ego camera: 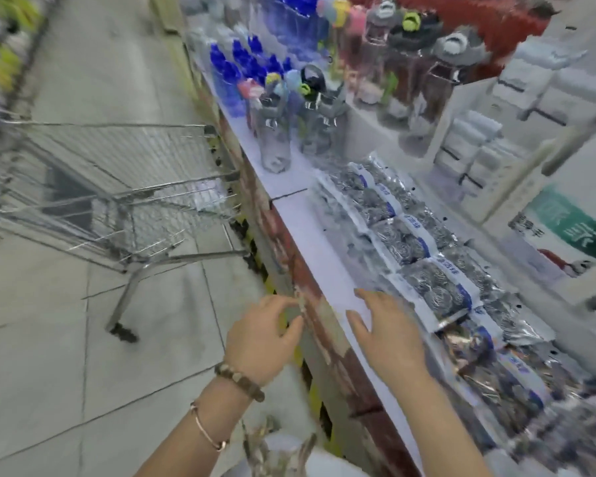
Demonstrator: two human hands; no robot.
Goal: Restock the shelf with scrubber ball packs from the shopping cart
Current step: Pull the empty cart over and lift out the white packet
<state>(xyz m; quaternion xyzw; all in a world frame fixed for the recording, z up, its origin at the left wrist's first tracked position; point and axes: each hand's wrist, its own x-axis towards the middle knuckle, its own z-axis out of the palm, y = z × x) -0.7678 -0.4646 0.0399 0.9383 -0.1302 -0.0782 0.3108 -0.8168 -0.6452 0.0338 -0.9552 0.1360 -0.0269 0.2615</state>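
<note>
- On the white shelf (324,256) to our right, scrubber ball packs (417,246) lie in a row running from near to far.
- Our right hand (386,335) hovers flat and empty just beside the near packs.
- Our left hand (265,335) hangs loosely curled at the shelf's front edge, holding nothing.
- To the left, the shopping cart (117,187) looks nearly empty, though blur obscures its basket; we judge restocking almost done.

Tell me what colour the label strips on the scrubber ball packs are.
The label strips are white with blue print; the head view shows them best.
</note>
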